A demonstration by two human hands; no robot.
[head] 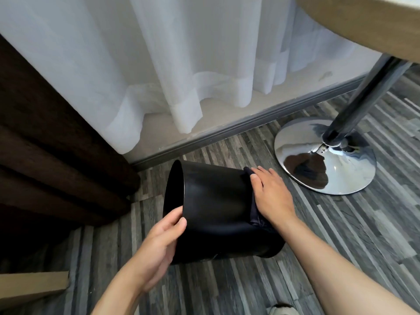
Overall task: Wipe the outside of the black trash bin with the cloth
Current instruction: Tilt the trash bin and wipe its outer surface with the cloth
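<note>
The black trash bin (216,205) is tipped on its side above the floor, its open mouth facing left. My left hand (159,248) grips the rim at the mouth, thumb on the outer wall and fingers inside. My right hand (270,194) lies flat on the bin near its base, pressing a dark cloth (255,212) against the outer wall. Only the cloth's edges show beside and under the palm; the rest is hidden by the hand.
A chrome round table base (325,155) with its pole stands to the right, under a wooden tabletop (363,21). White sheer curtains (159,64) hang behind, a dark brown curtain (45,144) at left. A cardboard piece (31,287) lies bottom left. The floor is grey striped planks.
</note>
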